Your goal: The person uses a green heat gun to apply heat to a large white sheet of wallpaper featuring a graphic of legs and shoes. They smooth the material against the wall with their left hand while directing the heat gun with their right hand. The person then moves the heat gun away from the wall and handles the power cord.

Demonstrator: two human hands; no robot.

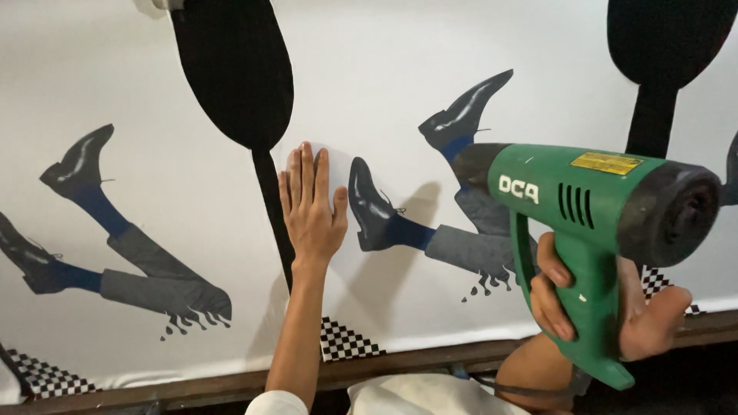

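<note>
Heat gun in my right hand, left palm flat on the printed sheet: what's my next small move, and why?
Probably swing the green heat gun leftward so its nozzle faces the patch beside the left hand. The right hand holds it by the grip, its dark nozzle end near the printed shoes, while the left hand presses flat on the white printed sheet beside the black shape.

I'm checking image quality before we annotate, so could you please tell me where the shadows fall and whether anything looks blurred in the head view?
Head view: the left hand and forearm cast a soft shadow rightward onto the printed white sheet; the green heat gun in the right hand shades the sheet near the printed shoes; its near black end looks slightly soft, the print sharp; no strong glare.
</note>
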